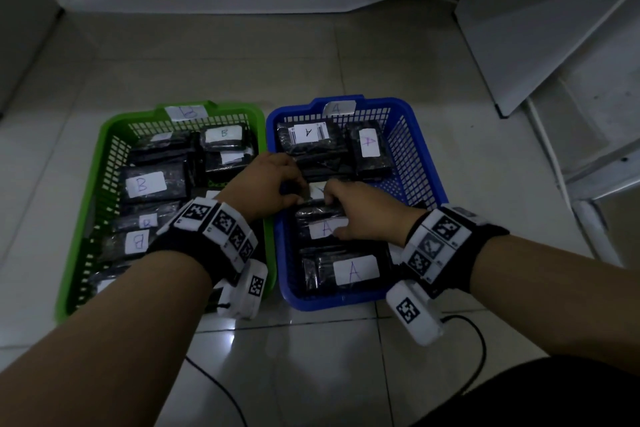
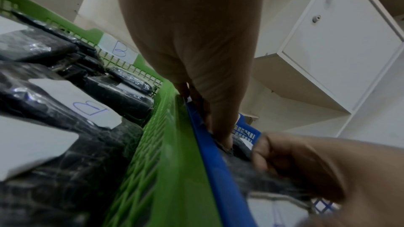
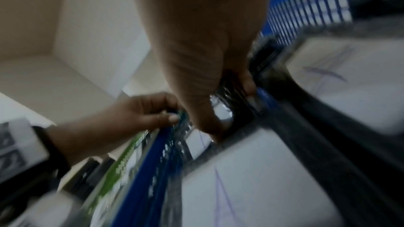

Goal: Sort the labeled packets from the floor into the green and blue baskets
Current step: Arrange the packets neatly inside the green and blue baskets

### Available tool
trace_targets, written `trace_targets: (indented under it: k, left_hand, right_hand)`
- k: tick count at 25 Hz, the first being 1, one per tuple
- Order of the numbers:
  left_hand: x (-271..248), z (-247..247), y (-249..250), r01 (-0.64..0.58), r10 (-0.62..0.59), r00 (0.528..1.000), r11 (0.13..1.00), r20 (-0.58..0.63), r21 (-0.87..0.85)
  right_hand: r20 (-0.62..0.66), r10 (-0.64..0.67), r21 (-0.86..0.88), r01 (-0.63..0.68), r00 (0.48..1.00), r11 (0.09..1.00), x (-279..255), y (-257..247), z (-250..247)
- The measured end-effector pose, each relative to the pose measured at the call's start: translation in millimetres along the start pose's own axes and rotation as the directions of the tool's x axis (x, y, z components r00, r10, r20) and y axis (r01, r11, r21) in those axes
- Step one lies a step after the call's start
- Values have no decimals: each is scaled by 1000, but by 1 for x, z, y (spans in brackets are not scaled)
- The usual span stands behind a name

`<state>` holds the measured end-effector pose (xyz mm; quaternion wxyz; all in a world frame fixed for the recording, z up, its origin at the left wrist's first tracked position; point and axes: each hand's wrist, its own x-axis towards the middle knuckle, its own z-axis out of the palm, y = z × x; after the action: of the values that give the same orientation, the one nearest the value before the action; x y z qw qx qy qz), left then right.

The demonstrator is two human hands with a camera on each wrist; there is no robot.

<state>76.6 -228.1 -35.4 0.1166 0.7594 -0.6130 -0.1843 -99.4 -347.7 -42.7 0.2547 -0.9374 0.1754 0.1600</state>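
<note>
A green basket (image 1: 114, 135) tagged B stands on the left and holds several black packets labelled B (image 1: 145, 184). Beside it, a blue basket (image 1: 412, 114) tagged A holds several packets labelled A (image 1: 353, 270). Both hands are over the left middle of the blue basket. My left hand (image 1: 277, 184) and right hand (image 1: 356, 208) each pinch an end of one black packet (image 1: 313, 201), and its label is mostly hidden. In the right wrist view my right hand (image 3: 218, 92) has its thumb and fingers curled on the packet (image 3: 229, 96). My left hand (image 3: 142, 115) pinches at the blue rim.
The baskets sit side by side on a pale tiled floor (image 1: 207, 62). White cabinets and a leaning white panel (image 1: 540, 45) line the back and right. A black cable (image 1: 481, 350) lies on the tiles near my right wrist.
</note>
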Motion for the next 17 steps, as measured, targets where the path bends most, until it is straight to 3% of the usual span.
trace_targets:
  k: [5,7,10,11,14,17]
  left_hand:
    - [-2,-3,3,35,-63,978,989,-199,-141]
    - [0,-1,2,-10,-12,974,995,-228,-97]
    - [4,7,-2,-46,49,996,998,-76,32]
    - [5,11,-4,-45,46,999,994,-11,100]
    - [7,17,-9,-73,64,997,975,48,211]
    - [7,15,-5,-63,66,997,991,-26,120]
  right_hand:
    - [-39,164,327,-142,986,934,17,10,-35]
    - [-132,171,308,-124,976,943,27,13,-42]
    - [-370,155,99,-127,916,987,27,17,-33]
    - [-377,125,59,-111,918,992,26,18,-29]
    - [-131,61,-19,-64,990,998,16,18,-22]
    - [-87,-16,39,19,996,999,-4,10,-31]
